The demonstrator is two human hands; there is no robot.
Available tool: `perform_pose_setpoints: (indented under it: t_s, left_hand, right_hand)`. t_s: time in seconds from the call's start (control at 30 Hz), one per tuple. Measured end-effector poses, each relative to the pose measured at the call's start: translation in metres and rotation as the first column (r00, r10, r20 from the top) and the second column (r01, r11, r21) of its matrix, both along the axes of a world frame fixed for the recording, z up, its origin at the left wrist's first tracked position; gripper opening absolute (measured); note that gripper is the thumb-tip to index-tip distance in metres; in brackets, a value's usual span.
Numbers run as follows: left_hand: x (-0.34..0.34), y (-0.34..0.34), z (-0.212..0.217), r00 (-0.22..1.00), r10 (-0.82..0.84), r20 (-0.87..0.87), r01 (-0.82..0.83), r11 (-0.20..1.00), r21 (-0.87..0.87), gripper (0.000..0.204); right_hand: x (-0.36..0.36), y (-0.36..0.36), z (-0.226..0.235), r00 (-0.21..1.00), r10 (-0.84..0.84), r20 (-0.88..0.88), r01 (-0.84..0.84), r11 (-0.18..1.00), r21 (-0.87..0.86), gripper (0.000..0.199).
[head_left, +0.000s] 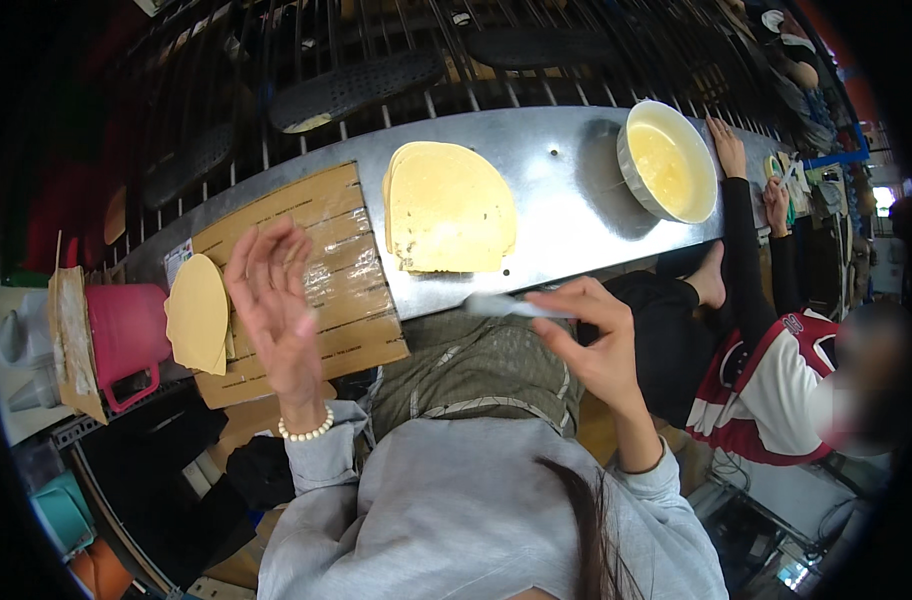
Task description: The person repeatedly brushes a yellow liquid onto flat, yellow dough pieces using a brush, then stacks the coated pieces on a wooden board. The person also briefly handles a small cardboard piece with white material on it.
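Note:
My right hand (pixel 598 338) pinches a pale brush-like tool (pixel 506 306) between thumb and fingers, just off the bench's near edge. Motion blurs the tool's tip, so its exact kind is unclear. My left hand (pixel 278 310) is raised over the cardboard sheet (pixel 346 265), palm turned up, fingers loosely bent and apart, holding nothing. Between and beyond my hands lies a stack of tan rounded sheets (pixel 451 205) with small dark specks. More tan rounded pieces (pixel 198 315) rest at the cardboard's left edge, near my left hand.
A white bowl (pixel 668 162) of yellowish liquid stands at the right on the metal bench (pixel 556 225). Dark metal bars (pixel 376 85) run behind it. A pink container (pixel 126 335) is at far left. Close on the right sits another person (pixel 766 385), one hand on the bench.

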State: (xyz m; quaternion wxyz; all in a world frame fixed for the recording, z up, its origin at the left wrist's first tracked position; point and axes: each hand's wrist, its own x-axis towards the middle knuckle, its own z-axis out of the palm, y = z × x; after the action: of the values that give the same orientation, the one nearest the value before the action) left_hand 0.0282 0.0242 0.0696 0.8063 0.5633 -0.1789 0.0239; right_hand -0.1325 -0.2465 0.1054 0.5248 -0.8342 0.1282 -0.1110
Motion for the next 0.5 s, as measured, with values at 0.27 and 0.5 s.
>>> perform_pose_setpoints:
  t_s: [0.27, 0.5]
  left_hand:
    - [0.008, -0.061, 0.028, 0.813, -0.327, 0.482, -0.162, 0.667, 0.727, 0.136]
    - [0.009, -0.084, 0.03, 0.796, -0.337, 0.503, -0.286, 0.523, 0.803, 0.133]
  right_hand:
    - [0.015, 0.019, -0.023, 0.967, -0.231, -0.107, 0.25, 0.775, 0.581, 0.032]
    - [0.026, 0.037, -0.02, 0.954, -0.287, -0.084, 0.258, 0.65, 0.715, 0.023]
